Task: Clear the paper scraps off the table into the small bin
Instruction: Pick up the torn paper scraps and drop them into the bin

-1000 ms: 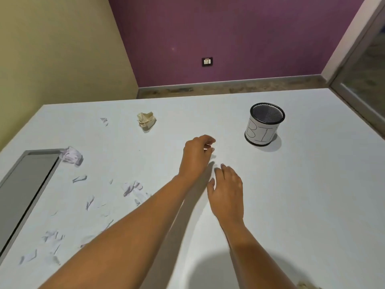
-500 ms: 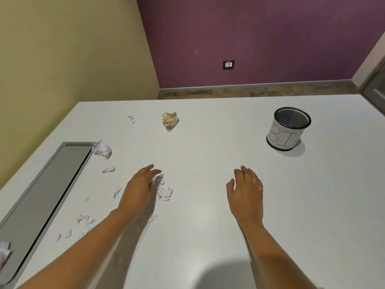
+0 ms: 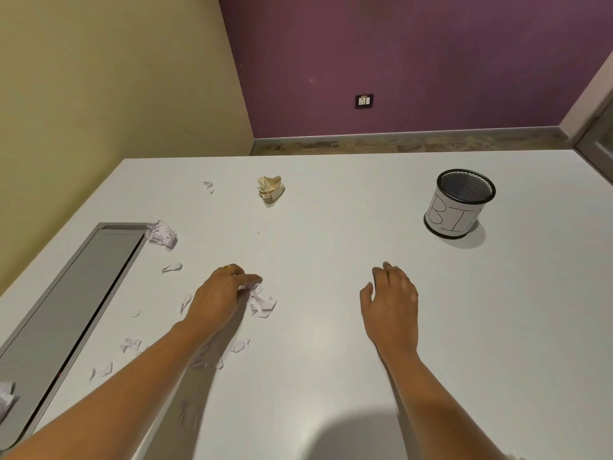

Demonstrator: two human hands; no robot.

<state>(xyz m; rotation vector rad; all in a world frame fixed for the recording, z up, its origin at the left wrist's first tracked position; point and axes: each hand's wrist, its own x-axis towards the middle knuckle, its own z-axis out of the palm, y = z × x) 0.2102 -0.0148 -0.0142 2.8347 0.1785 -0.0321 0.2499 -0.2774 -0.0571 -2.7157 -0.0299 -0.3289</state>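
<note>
A small black mesh bin (image 3: 444, 220) with a white label stands upright at the far right of the white table (image 3: 331, 376). My left hand (image 3: 222, 295) lies curled over a clump of white paper scraps (image 3: 263, 302), fingertips closed on its near edge. More white scraps (image 3: 240, 345) are scattered around and under my left forearm. My right hand (image 3: 391, 307) hovers open, palm down, holding nothing, well short of the bin. A beige crumpled ball (image 3: 270, 189) sits at the back, and a white crumpled ball (image 3: 162, 234) at the left.
A long grey recessed panel (image 3: 66, 293) runs along the table's left side, with another crumpled paper (image 3: 5, 398) at its near end. Small scraps (image 3: 172, 267) lie beside the panel and one tiny scrap (image 3: 208, 186) at the far left. Walls stand beyond the far edge.
My left hand has swung from the table's middle leftward and down onto the clump of white scraps. My right hand has stayed open. The view has turned left.
</note>
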